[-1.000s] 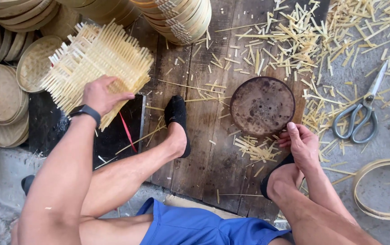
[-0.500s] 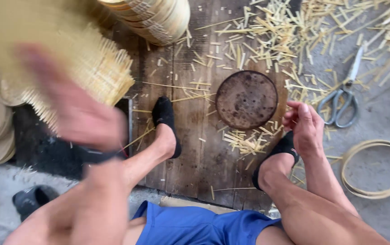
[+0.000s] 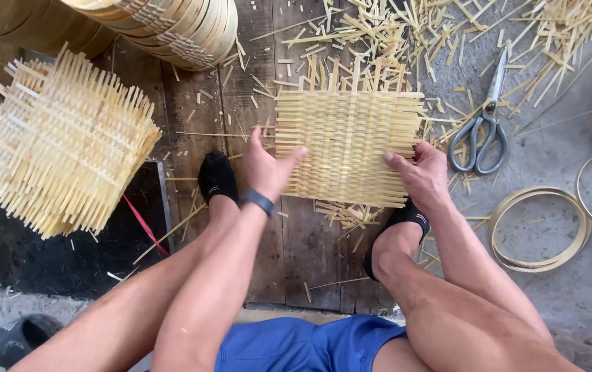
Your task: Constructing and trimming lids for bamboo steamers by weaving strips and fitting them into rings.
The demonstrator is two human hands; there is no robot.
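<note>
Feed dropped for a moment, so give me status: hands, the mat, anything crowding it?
Left hand open, flat on woven bamboo mat. Right hand pressing mat's right edge. Scissors apart to the right; bamboo offcuts scattered around.
</note>
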